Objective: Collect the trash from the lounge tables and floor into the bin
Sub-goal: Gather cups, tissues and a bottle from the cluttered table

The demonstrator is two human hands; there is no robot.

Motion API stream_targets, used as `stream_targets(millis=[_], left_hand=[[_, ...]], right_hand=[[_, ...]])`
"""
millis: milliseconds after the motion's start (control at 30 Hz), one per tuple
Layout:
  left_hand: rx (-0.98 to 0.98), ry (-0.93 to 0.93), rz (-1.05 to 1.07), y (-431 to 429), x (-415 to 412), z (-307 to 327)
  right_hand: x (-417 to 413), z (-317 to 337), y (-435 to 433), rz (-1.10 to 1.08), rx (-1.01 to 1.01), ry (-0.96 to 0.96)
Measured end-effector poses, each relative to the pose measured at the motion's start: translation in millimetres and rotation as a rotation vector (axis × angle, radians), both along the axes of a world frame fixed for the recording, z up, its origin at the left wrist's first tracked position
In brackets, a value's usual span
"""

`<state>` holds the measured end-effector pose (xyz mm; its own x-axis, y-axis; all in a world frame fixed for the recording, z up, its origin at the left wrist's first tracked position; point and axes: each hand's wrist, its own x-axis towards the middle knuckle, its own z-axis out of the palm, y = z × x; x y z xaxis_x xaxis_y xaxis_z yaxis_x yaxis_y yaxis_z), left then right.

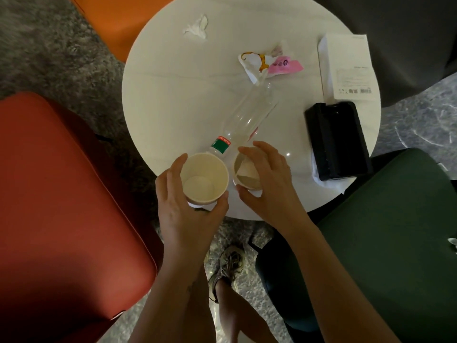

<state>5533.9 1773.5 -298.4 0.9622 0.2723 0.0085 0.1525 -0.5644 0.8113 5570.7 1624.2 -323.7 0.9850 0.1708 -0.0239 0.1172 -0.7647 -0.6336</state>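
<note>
Head view: left hand (pixel 188 214) gripping empty cup (pixel 204 179), right hand (pixel 269 184) gripping second cup (pixel 246 173), both mouth-up.

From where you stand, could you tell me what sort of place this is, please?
Probably a lounge: a round white table, a red seat and a green seat around it, grey carpet alongside.

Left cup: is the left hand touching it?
Touching. The head view shows the left hand wrapped round the left cup, gripping its wall on both sides.
</note>
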Motion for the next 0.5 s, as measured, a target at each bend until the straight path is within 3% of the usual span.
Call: stream_targets(millis=[233, 500], left_hand=[[0.032, -0.019, -0.050, -1, 9, 18], [-0.001, -0.038, -0.104, -11, 28, 57]], right_hand=[[15, 73, -8, -0.024, 0.177, -0.211], [28, 140, 17, 0.089, 0.257, -0.264]])
